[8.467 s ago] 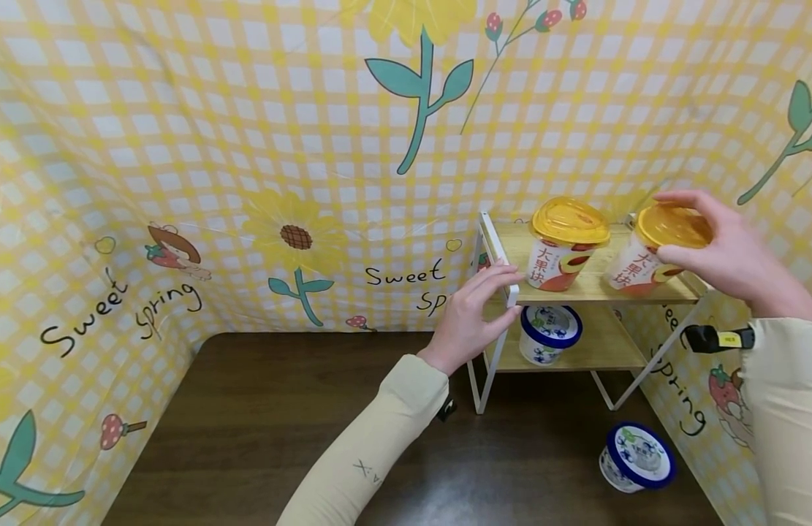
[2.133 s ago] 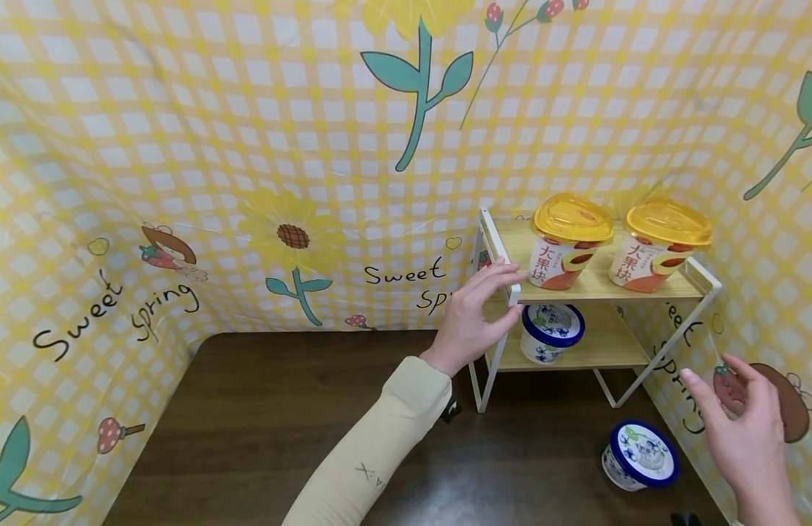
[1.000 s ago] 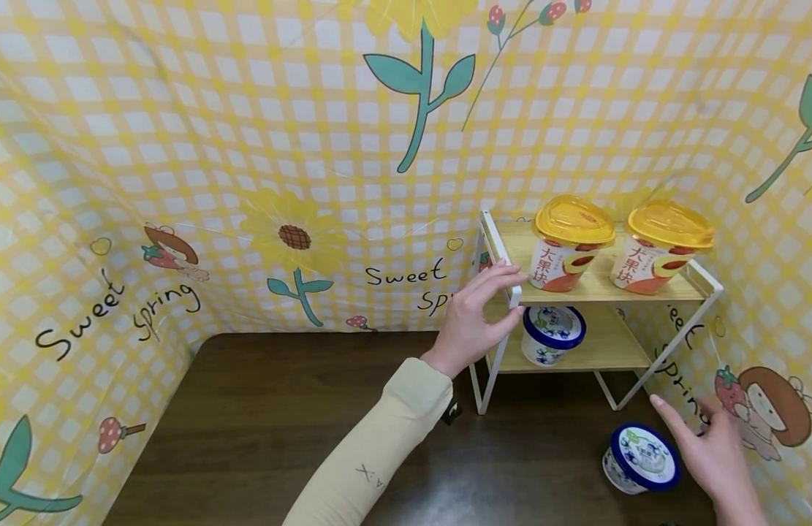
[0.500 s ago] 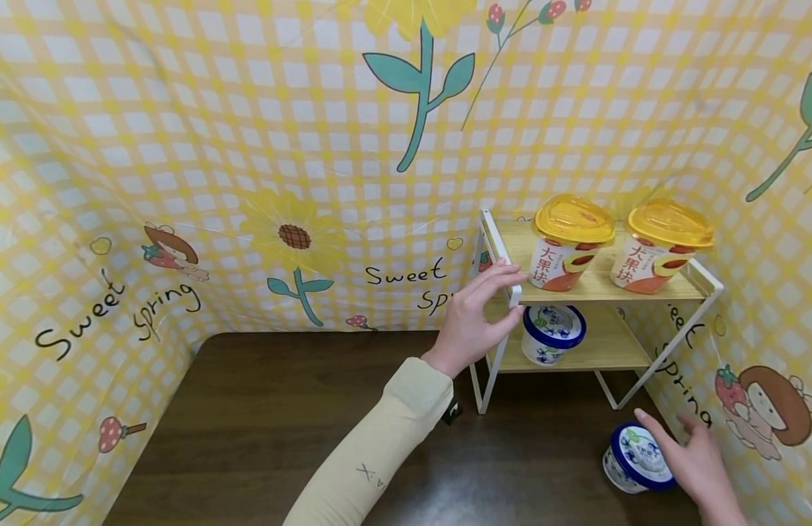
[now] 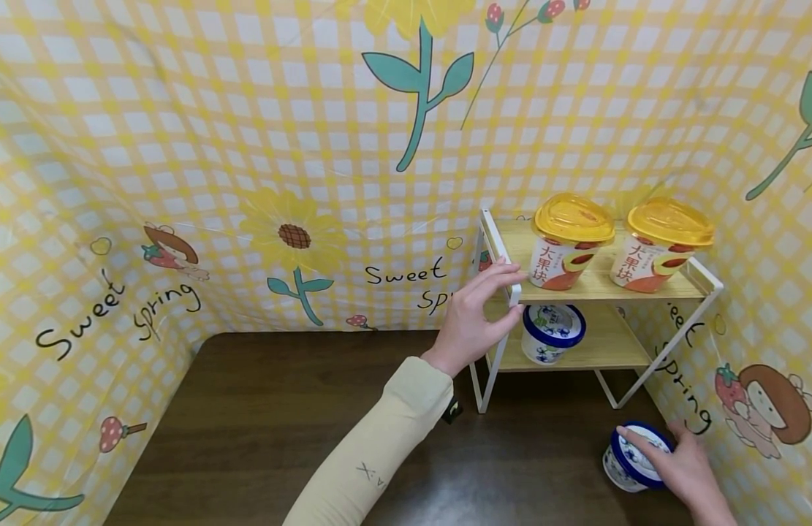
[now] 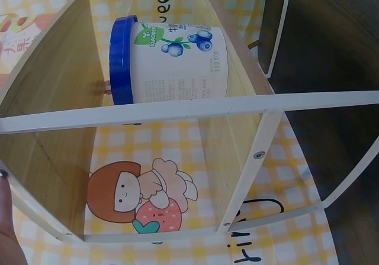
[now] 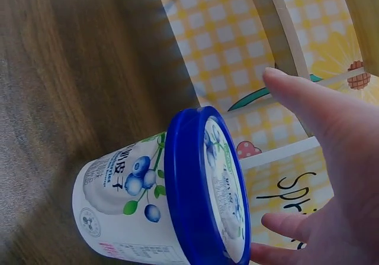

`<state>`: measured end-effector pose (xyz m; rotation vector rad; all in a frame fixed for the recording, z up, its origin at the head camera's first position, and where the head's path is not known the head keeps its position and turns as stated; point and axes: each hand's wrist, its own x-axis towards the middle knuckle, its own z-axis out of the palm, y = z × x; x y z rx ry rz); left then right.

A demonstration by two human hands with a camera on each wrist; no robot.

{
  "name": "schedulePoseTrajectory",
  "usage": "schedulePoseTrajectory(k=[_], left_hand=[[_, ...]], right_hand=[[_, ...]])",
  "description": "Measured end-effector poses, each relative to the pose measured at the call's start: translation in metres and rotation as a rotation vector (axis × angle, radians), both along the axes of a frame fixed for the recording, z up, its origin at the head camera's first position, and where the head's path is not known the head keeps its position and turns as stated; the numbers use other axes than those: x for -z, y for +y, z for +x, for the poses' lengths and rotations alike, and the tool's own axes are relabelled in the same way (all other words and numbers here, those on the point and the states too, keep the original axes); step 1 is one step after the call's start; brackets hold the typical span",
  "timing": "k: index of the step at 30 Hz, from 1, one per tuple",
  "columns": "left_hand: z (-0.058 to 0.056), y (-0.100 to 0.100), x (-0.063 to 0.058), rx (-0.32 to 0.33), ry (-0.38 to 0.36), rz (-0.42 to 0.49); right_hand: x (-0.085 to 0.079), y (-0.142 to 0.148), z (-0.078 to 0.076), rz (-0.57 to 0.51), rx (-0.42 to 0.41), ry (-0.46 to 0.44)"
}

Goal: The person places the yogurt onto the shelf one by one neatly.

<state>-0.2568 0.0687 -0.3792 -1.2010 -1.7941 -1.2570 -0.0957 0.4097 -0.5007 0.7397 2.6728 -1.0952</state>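
Note:
My left hand point(image 5: 471, 318) grips the front left corner of a two-tier shelf point(image 5: 606, 340) with fingers and thumb; in the left wrist view just a fingertip point(image 6: 6, 217) shows at the frame. Over a blue-lidded blueberry yogurt tub point(image 7: 133, 200) on the table, my right hand point(image 5: 687, 467) spreads thumb and fingers. The right wrist view has the thumb apart from the lid and the lower fingertips right by its rim. A matching tub point(image 6: 177, 64) stands on the lower tier. Two yellow-lidded cups with fruit pictures, one left point(image 5: 555, 267) and one right point(image 5: 644, 267), stand on the upper tier.
A dark wooden table point(image 5: 274, 438) reaches left of the shelf. Checked yellow cloth point(image 5: 281, 131) hangs behind and at both sides, close to the shelf's right side. White metal legs point(image 5: 487, 383) carry the shelf.
Earlier my right hand was at the right yellow-lidded cup; it let go, drew away, then came down and left over the table's tub. My left hand has stayed at the shelf corner.

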Motion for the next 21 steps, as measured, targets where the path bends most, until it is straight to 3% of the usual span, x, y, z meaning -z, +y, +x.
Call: schedulePoseTrajectory(k=[11,21], left_hand=[[0.001,-0.001,0.0,-0.003,-0.019,-0.012],[0.001,0.0,0.0,0.0,-0.009,-0.008]], right_hand=[[0.011,-0.004,0.002,0.026,-0.018,0.035],[0.02,-0.007,0.003,0.071,-0.011,0.006]])
